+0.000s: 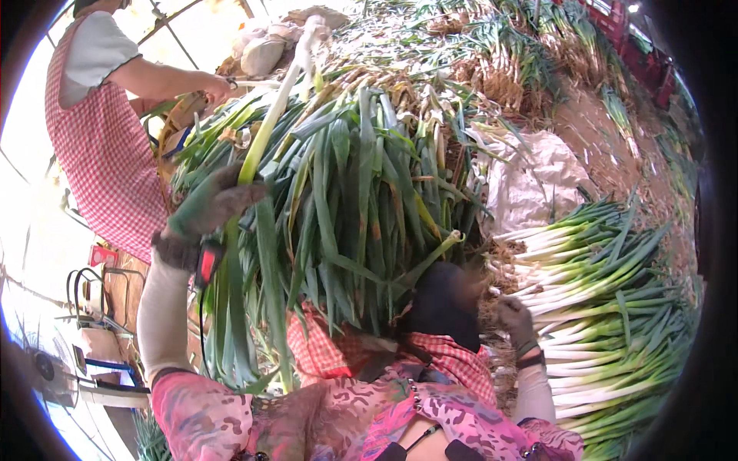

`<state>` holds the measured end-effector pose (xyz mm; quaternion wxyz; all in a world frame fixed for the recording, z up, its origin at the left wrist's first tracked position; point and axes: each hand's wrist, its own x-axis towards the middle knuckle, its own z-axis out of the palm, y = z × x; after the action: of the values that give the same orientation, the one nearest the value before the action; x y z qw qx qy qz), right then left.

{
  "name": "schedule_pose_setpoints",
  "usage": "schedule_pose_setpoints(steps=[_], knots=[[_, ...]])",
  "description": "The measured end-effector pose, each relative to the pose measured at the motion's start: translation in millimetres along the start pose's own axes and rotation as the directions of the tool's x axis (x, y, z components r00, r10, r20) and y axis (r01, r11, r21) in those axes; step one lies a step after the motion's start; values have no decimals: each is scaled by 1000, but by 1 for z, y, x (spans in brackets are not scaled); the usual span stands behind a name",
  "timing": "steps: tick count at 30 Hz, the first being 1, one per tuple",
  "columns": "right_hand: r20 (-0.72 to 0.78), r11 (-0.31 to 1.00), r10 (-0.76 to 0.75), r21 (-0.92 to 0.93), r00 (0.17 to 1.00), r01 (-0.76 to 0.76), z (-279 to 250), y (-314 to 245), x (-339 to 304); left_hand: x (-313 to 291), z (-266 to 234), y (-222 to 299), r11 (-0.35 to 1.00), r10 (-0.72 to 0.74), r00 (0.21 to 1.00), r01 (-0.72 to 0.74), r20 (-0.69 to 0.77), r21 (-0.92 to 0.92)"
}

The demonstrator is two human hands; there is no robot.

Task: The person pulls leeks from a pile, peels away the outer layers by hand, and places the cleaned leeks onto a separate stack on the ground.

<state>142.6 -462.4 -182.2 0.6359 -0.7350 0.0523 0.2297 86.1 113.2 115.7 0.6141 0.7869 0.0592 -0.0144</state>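
At the heap's left edge, the left hand, gloved, is clamped around one leek. The leek stands tilted: its pale end points up and away, to the right, and green leaves hang below the fist. A black-and-red device sits beside the left wrist.

To the heap's right, the right hand, also gloved, has curled fingers and lies beside the root ends of a row of leeks; whether it grips anything cannot be told.

Between the hands lies the heap, leaves drooping toward the wearer. A white sack lies beyond the row. Rooty bundles lie farther back. At upper left, a co-worker in a checked apron extends an arm toward the heap's far side.
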Motion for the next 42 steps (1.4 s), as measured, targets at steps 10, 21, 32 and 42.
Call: schedule_pose_setpoints(steps=[10,21,32,42], knots=[[-31,375,-914,323,406,869,49,-279,19,-87,150,4,805,-13,1000,-6,29,594],[420,714,-700,442,578,543,85,-251,30,-77,215,-24,556,307,952,-164,-17,815],[-185,513,-558,690,809,511,-31,-218,110,-88,214,-52,591,145,989,-108,26,799],[582,866,-480,433,656,250,40,-210,100,-92,202,-42,938,-165,941,58,294,341]])
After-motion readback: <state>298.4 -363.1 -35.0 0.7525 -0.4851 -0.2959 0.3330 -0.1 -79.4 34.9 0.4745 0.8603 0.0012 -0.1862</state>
